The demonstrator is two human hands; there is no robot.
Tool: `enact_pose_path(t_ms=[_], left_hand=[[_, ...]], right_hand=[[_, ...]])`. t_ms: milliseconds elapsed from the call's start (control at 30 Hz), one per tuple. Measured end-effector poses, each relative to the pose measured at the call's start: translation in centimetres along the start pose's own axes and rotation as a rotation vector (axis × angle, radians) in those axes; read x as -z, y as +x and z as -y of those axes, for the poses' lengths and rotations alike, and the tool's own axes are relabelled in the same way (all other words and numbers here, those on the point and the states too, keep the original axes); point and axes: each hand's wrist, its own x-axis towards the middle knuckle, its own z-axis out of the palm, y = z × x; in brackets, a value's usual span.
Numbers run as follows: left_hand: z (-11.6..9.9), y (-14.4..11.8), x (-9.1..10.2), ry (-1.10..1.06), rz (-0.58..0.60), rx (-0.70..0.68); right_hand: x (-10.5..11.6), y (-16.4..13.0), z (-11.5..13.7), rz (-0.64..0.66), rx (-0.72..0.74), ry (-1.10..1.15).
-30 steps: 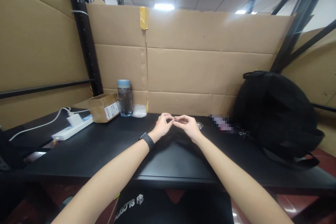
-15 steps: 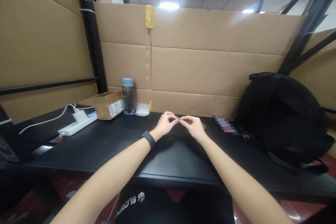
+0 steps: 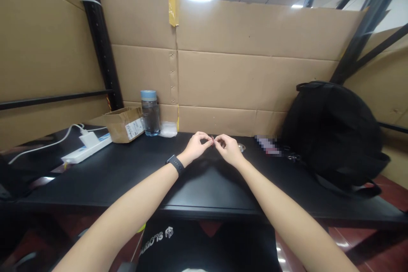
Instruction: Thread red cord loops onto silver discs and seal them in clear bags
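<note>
Both hands meet over the middle of the black table, fingertips almost touching. My left hand, with a dark watch on its wrist, is closed in a pinch. Opposite it, my right hand pinches too. Between the fingertips shows a thin, small reddish object, too small to name. Just behind my right hand a small shiny round item lies on the table, partly hidden by the hand.
On the left are a white power strip with a plugged charger, an opened cardboard box, a water bottle and a clear plastic packet. A black backpack stands right, beside a blurred item. Cardboard walls the back.
The view has shifted slightly. The fingertips are still together, and the thin object between them now looks reddish. More of the shiny round item shows beside my right hand.
</note>
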Motion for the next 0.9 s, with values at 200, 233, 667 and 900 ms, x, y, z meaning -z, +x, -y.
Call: enact_pose_path(t_ms=[200, 233, 667, 900], left_hand=[[-0.4, -0.1, 0.7, 0.084, 0.006, -0.086], [-0.8, -0.3, 0.9, 0.121, 0.006, -0.13], [-3.3, -0.7, 2.0, 0.383, 0.078, -0.283], [-3.5, -0.3, 2.5, 0.387, 0.114, -0.264]], right_hand=[[0.1, 0.2, -0.3, 0.021, -0.028, -0.033], [0.1, 0.3, -0.3, 0.018, -0.032, -0.039], [0.0, 0.3, 0.3, 0.074, -0.023, -0.094], [-0.2, 0.6, 0.1, 0.089, -0.021, -0.075]])
